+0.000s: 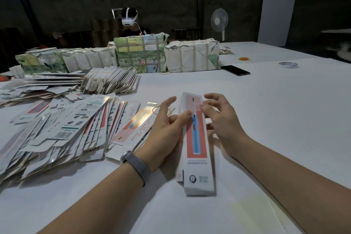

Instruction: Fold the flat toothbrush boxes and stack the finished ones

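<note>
white card with a red panel and a blue toothbrush printed on it, the toothbrush box lies lengthwise between the two hands, its near end towards the wearer. the left hand has loosely spread fingers, the thumb tip touching the box's left edge and nothing gripped; the right hand hovers at the box's right edge, fingers relaxed and part curled, not closed round it. with so light a hold the half-formed box could spring flat again or skew sideways, and a crooked press might crease a panel. just left of the left hand, flat boxes lie fanned in a loose heap that a stray wrist could scatter; a rubber band lies beyond its fingers. the white desk runs far beyond the right hand, carrying a phone and wrapped bundles. the room is dim; a fan stands at the back.
</note>
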`<act>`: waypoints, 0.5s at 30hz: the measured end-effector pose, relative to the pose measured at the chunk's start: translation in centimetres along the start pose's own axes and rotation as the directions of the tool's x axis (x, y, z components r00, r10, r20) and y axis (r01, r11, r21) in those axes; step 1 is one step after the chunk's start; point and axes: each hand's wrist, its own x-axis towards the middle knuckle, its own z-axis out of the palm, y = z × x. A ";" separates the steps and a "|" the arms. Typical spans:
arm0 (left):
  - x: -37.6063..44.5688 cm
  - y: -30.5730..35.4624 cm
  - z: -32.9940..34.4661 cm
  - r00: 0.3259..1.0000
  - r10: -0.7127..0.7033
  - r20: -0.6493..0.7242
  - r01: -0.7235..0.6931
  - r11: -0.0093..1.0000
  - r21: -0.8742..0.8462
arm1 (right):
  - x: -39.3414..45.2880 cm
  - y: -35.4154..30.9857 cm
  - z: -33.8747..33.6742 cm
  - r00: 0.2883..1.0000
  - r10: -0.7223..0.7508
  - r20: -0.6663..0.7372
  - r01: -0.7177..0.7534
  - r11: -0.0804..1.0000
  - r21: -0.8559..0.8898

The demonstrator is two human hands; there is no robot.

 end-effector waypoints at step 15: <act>0.5 -0.4 -1.3 0.971 0.041 0.236 -0.031 0.999 -0.044 | -1.5 -5.1 -2.5 0.975 -0.014 0.222 0.105 0.909 -0.403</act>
